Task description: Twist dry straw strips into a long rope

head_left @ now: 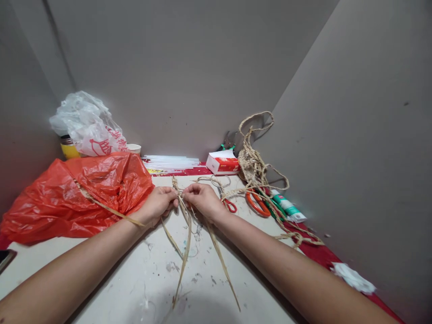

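Observation:
My left hand (161,203) and my right hand (200,200) meet over the middle of the white board, each pinching strands of a straw braid (174,182). The short braided end points away from me, between and beyond my fingers. Loose flat straw strands (187,243) hang from it toward me, with a long one (221,261) slanting out below my right hand. Another dry strand (114,210) runs from the red plastic bag to my left wrist. My fingers hide the crossing of the strands.
A red plastic bag (101,193) fills the left, with a clear bag (87,121) behind. At the back lie clear sticks (172,162) and a red-white box (222,163). On the right are a heap of braided rope (253,168), orange-handled scissors (258,204) and a tube (286,204).

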The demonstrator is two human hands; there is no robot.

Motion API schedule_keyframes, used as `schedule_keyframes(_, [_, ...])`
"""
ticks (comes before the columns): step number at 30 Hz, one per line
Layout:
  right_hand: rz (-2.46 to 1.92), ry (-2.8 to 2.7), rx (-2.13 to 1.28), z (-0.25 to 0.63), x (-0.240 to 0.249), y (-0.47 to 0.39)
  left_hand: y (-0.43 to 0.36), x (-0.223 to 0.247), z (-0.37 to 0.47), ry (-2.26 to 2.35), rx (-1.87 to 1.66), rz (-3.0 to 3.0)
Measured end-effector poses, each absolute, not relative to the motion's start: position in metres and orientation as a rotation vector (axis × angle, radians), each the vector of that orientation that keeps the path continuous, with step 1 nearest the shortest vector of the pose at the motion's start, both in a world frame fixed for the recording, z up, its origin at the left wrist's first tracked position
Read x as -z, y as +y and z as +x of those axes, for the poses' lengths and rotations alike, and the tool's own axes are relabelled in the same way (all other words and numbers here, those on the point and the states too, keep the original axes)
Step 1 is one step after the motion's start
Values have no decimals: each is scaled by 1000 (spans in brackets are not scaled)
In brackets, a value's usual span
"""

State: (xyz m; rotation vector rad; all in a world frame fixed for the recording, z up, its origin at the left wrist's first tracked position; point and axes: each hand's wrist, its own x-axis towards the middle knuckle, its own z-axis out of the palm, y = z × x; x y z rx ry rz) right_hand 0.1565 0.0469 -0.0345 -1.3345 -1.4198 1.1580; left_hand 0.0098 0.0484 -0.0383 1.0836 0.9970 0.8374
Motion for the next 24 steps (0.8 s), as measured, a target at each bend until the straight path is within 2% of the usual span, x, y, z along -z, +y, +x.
schedule_keyframes(5, [-1405, -1687, -819, 162, 35, 53, 47, 35, 10, 993, -809, 1123])
schedule_keyframes(14, [-1485, -1726, -835, 162, 29, 55, 45, 34, 12, 993, -850, 1133])
schedule_keyframes(17, [-1452, -1646, -962, 161, 25, 53, 46, 37, 14, 1052, -888, 1129])
schedule_keyframes(21, [-1392, -1431, -1391, 164, 17, 48, 46, 37, 15, 1064, -933, 1119])
schedule_keyframes(24, [-1384, -1374, -1560, 169, 14, 44, 44, 35, 16, 1048, -938, 1116])
